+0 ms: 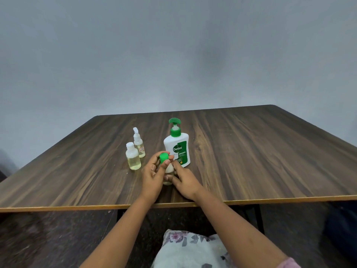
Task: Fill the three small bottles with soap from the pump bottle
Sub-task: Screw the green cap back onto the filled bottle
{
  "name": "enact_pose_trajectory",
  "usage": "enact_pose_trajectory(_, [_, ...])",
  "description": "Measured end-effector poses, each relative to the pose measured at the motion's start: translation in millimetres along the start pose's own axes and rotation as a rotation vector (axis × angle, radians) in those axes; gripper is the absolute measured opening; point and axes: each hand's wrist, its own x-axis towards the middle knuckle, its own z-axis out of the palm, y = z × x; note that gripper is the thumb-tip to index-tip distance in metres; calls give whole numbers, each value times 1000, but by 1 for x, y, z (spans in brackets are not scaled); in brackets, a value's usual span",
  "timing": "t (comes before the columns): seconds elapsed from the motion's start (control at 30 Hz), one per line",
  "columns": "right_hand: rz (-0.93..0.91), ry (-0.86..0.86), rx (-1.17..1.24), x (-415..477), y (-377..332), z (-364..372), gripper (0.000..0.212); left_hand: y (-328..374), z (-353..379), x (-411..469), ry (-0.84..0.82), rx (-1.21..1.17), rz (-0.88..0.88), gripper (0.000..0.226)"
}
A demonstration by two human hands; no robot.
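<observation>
The step in hand is working the green cap (163, 157) on the third small bottle (168, 169), which stands close to the desk's (251, 161) near edge, about midway along it. The left hand (153, 174) has its fingers (157, 156) and thumb curled round the cap. The right hand (185, 181) is wrapped round the bottle's body, steadying it on the wood. Whether the cap is going on or coming off I cannot tell, nor how full this bottle is, since the hands hide most of it.

To do it well, I'd keep the base planted, hold the body firmly without squeezing soap out, and turn the cap square to the neck so the thread catches cleanly.

The pump bottle (176, 147) stands just behind, its white front reading "Dettol" and "ORIGINAL", with a "99%" partly hidden by fingers. To its left, further from the near edge, are the two other small bottles. The flip-top bottle (133, 157) and the spray-head bottle (139, 144) both hold pale yellow liquid. The spray one carries a red-and-white label too small to read.
</observation>
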Motion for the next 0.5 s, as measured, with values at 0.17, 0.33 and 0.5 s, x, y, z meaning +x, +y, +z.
enact_pose_trajectory(0.17, [100,-78,235,3,3,-2,44,6,-17,9,-152,4,-101,28])
enact_pose_trajectory(0.33, [81,-58,-103,5,-7,11,44,13,-45,11,-176,173,-22,26])
enact_pose_trajectory(0.5, [7,-50,-211,-6,-11,9,38,12,-93,16,-13,467,85,29])
